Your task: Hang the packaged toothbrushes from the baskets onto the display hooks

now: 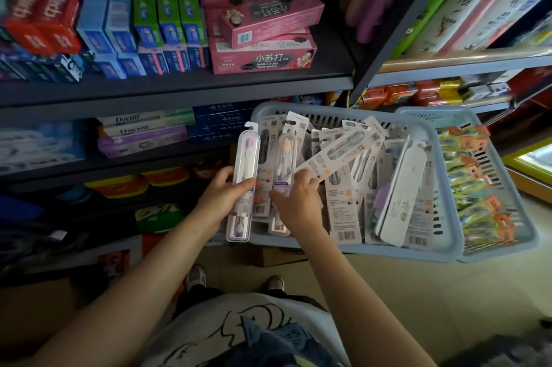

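My left hand (222,196) grips a clear-packaged purple toothbrush (243,178) upright, just left of a blue basket (442,235). The basket is full of several carded toothbrush packs, some with white cases (403,193). My right hand (298,202) reaches into the basket's left end and pinches an orange-headed toothbrush pack (285,160) that stands upright beside the purple one. A second blue basket (522,217) behind it on the right holds green and orange packs (475,184). No display hooks show in the head view.
Dark shelves (179,88) on the left carry toothpaste boxes, pink ones (263,55) at top centre. Another shelf unit (448,67) stands at the right with packaged goods. A cardboard box (274,256) sits on the floor under the basket, near my shoes (197,277).
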Motion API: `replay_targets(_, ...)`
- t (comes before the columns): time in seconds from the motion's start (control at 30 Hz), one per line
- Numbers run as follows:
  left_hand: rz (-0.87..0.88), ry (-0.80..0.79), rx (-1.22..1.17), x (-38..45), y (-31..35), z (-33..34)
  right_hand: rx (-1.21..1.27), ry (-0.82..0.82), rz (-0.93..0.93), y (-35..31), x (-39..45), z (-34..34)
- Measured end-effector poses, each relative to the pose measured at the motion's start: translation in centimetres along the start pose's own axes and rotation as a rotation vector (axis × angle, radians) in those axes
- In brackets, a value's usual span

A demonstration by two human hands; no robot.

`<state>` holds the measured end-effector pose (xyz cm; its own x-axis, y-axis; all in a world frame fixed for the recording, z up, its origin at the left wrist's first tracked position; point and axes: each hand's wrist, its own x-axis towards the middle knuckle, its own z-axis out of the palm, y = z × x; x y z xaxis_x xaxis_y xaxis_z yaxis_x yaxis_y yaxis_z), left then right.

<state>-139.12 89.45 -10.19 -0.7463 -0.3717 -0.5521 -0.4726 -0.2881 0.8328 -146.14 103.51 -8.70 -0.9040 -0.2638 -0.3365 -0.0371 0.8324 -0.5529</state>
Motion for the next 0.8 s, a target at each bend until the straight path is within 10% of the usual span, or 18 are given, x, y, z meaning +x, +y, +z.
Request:
replay_targets(0.47,-0.039,-0.276,-0.289,-1.4,2.0,1.7,0.572,-0.23,-0.183,-2.0,-3.0,-3.5)
replay_targets(0.8,-0.059,-0.173,-0.219,0.1,1.8,5.1,0.346,0.29,-0.06,5.3,-1.9,-9.4)
